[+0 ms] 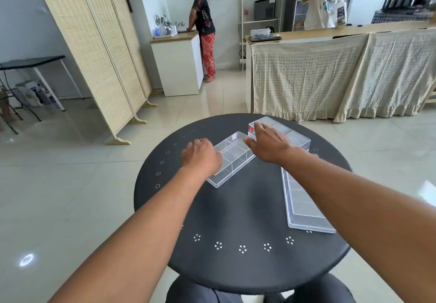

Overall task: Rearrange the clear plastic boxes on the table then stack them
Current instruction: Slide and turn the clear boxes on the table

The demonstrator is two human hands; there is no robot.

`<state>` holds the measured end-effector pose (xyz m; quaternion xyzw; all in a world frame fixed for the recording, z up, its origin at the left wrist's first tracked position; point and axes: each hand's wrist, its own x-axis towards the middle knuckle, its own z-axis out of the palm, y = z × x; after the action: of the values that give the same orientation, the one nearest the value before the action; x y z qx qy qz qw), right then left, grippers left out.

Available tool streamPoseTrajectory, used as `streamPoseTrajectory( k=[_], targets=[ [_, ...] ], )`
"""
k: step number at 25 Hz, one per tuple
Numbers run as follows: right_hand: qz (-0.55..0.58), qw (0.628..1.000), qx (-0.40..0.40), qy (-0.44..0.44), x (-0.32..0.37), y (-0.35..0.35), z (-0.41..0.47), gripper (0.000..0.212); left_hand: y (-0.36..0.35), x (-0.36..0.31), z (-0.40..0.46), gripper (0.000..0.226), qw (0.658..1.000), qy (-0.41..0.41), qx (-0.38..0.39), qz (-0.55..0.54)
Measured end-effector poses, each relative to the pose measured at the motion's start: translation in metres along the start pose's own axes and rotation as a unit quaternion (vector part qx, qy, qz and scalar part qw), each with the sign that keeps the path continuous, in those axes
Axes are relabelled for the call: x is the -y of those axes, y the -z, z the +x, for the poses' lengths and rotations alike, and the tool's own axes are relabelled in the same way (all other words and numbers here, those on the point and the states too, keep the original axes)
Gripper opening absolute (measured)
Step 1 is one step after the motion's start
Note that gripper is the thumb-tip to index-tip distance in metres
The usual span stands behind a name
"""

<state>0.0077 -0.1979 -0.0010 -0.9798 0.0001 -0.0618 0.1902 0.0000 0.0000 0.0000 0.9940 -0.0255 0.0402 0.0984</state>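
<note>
Round and black, the table point(236, 220) carries three clear boxes. Left hand point(200, 155) grips the near-left edge of the middle divided box point(232, 158); right hand point(267, 143) rests spread on the far box point(292, 135). A third box point(304, 206) lies untouched under the right forearm.

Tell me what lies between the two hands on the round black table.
Head view: the clear divided plastic box spans it, left hand and right hand at opposite ends.

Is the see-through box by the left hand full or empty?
Empty. Through the clear box by the left hand you see only its dividers and the black table.
</note>
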Motion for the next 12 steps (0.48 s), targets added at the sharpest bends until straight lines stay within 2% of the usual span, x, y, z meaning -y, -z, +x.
streamPoseTrajectory(
  k=[3,6,8,12],
  targets=[
    [0.022,0.999,0.022,-0.030,-0.002,-0.021,0.023,0.066,-0.018,0.015,0.010,0.075,0.995,0.075,0.060,0.017],
    [0.061,0.994,0.057,-0.067,0.000,-0.035,0.043,0.068,-0.030,0.034,0.016,0.082,0.983,0.120,0.136,-0.041],
    [0.077,0.990,0.069,-0.093,-0.003,-0.041,0.052,0.065,-0.030,0.045,0.021,0.077,0.975,0.119,0.162,-0.091],
    [0.106,0.979,0.104,-0.137,-0.012,-0.053,0.051,0.050,-0.028,0.067,0.036,0.045,0.943,0.137,0.194,-0.231]
  ],
)
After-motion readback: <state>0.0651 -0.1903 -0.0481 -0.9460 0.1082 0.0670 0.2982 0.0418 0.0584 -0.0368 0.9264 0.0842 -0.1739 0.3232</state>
